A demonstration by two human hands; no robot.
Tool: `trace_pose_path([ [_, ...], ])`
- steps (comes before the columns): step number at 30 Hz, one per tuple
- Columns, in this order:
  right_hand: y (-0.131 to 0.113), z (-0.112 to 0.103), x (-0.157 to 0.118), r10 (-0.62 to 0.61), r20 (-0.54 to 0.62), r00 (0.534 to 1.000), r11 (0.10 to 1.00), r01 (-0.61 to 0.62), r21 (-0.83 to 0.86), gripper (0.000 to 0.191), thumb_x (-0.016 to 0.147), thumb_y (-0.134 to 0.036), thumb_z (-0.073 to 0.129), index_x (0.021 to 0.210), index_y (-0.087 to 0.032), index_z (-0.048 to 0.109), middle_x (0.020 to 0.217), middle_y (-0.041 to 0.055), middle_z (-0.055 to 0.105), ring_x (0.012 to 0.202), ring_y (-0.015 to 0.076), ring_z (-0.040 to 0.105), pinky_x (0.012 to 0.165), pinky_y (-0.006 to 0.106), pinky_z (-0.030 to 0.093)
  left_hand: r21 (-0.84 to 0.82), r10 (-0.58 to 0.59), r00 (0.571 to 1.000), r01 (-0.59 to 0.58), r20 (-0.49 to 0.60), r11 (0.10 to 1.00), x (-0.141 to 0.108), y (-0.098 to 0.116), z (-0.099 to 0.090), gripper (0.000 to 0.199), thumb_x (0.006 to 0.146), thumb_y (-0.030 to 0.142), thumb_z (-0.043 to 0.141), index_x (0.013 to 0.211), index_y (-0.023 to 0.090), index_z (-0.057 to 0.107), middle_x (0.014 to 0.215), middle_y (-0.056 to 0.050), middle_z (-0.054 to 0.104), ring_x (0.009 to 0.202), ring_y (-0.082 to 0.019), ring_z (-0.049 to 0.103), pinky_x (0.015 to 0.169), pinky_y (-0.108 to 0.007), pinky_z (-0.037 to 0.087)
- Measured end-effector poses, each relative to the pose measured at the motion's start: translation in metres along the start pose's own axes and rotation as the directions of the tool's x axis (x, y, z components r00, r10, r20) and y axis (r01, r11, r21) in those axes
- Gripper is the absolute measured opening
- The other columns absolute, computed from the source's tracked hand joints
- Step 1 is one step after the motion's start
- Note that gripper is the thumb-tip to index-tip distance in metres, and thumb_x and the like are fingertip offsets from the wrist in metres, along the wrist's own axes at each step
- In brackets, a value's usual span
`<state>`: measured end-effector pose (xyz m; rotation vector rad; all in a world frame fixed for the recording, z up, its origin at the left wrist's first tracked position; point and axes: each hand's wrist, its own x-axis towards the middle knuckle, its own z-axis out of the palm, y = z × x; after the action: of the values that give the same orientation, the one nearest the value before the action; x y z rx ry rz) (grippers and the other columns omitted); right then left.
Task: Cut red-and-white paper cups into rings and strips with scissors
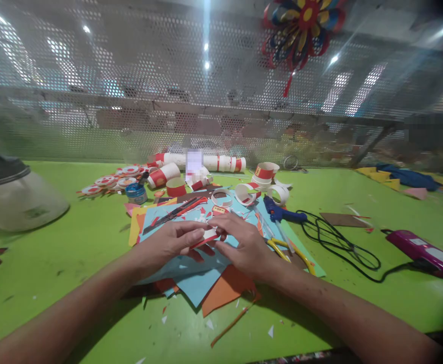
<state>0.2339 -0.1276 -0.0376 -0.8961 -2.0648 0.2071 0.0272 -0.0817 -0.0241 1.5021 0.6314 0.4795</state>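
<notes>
Paper piece sits btwn our L hand and R hand, above blue sheet, long axis slanting up-R. L hand pinches its L end; R hand's at other end, can't tell if gripping.

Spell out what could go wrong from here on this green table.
The right hand is near the yellow-handled scissors; a sideways move might knock them.

The blue glue gun lies just beyond that hand; if it is hot, it could burn a finger.

Its black cord lies in loose loops and might catch the right forearm, dragging the gun.
</notes>
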Motion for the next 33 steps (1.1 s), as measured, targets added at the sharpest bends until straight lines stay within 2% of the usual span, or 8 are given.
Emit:
trace_pose_path([
  [3,0.001,0.001,-0.003,-0.042,-0.02,0.999,0.997,0.041,-0.071,0.027,0.088,-0.007,0.054,0.114,-0.015,0.058,0.109,0.0137,0.064,0.105,0.0232,0.058,0.09,0.043,0.05,-0.004,0.0,1.0,0.0,0.029,1.0,-0.002,0.002,0.002,0.038,0.09,0.043,0.055,0.122,0.024,0.062,0.102,-0.008,0.072,0.096,-0.023,0.066,0.082,-0.038,0.052],
  [7,0.0,0.0,-0.004,-0.049,-0.057,0.997,0.989,0.04,-0.145,0.025,0.091,-0.013,0.054,0.116,-0.016,0.056,0.107,0.0139,0.066,0.103,0.0252,0.06,0.087,0.044,0.052,0.042,0.04,0.999,-0.041,0.023,0.998,-0.003,0.003,0.0,0.039,0.087,0.037,0.06,0.125,0.026,0.06,0.116,-0.007,0.067,0.104,-0.024,0.062,0.088,-0.039,0.05],
  [10,-0.003,-0.003,-0.003,-0.048,-0.075,0.996,0.985,0.034,-0.171,0.022,0.091,-0.016,0.056,0.113,-0.017,0.057,0.102,0.0115,0.069,0.096,0.0241,0.063,0.081,0.041,0.054,0.013,0.059,0.996,-0.06,0.071,0.998,-0.003,0.001,-0.003,0.047,0.085,0.033,0.063,0.131,0.029,0.052,0.127,-0.007,0.06,0.113,-0.024,0.056,0.088,-0.037,0.049],
  [14,-0.005,-0.005,-0.003,-0.101,-0.083,0.991,0.973,0.081,-0.215,0.011,0.093,-0.016,0.053,0.099,-0.013,0.062,0.088,0.0109,0.069,0.084,0.0209,0.065,0.072,0.034,0.055,-0.056,0.099,0.989,-0.093,0.11,0.994,-0.002,-0.003,-0.006,0.059,0.082,0.032,0.068,0.135,0.03,0.042,0.123,-0.009,0.06,0.104,-0.022,0.059,0.078,-0.031,0.05],
  [20,-0.01,-0.005,-0.005,-0.26,-0.026,0.965,0.901,0.232,-0.365,0.021,0.092,-0.008,0.044,0.088,-0.011,0.065,0.081,0.0136,0.068,0.074,0.0218,0.062,0.063,0.033,0.051,0.103,0.119,0.988,-0.129,0.098,0.986,-0.006,0.0,0.0,0.045,0.083,0.032,0.067,0.125,0.027,0.052,0.133,-0.007,0.052,0.124,-0.026,0.046,0.101,-0.039,0.041],
  [25,-0.013,-0.008,-0.005,-0.35,0.048,0.936,0.831,0.334,-0.446,0.027,0.093,-0.008,0.041,0.081,-0.011,0.066,0.072,0.0123,0.066,0.067,0.0227,0.059,0.058,0.035,0.049,0.075,0.095,0.992,-0.101,0.079,0.992,-0.005,0.002,0.01,0.04,0.083,0.031,0.066,0.122,0.026,0.057,0.123,-0.007,0.06,0.11,-0.025,0.056,0.095,-0.042,0.046],
  [28,-0.014,-0.007,-0.006,-0.312,0.057,0.948,0.84,0.304,-0.449,0.026,0.094,-0.011,0.04,0.088,-0.011,0.066,0.078,0.0125,0.067,0.071,0.0222,0.06,0.061,0.035,0.051,0.037,0.096,0.993,-0.099,0.074,0.994,-0.004,0.0,0.012,0.04,0.083,0.029,0.066,0.122,0.028,0.058,0.121,-0.005,0.061,0.111,-0.024,0.056,0.098,-0.043,0.044],
  [33,-0.01,-0.015,-0.003,-0.068,0.041,0.997,0.887,0.079,-0.454,0.02,0.095,-0.015,0.043,0.098,-0.01,0.062,0.097,0.0139,0.066,0.09,0.0213,0.06,0.075,0.033,0.052,0.071,0.066,0.998,-0.067,0.024,0.995,-0.004,-0.004,0.006,0.049,0.081,0.03,0.068,0.127,0.025,0.051,0.113,-0.008,0.062,0.101,-0.025,0.06,0.088,-0.042,0.049],
])
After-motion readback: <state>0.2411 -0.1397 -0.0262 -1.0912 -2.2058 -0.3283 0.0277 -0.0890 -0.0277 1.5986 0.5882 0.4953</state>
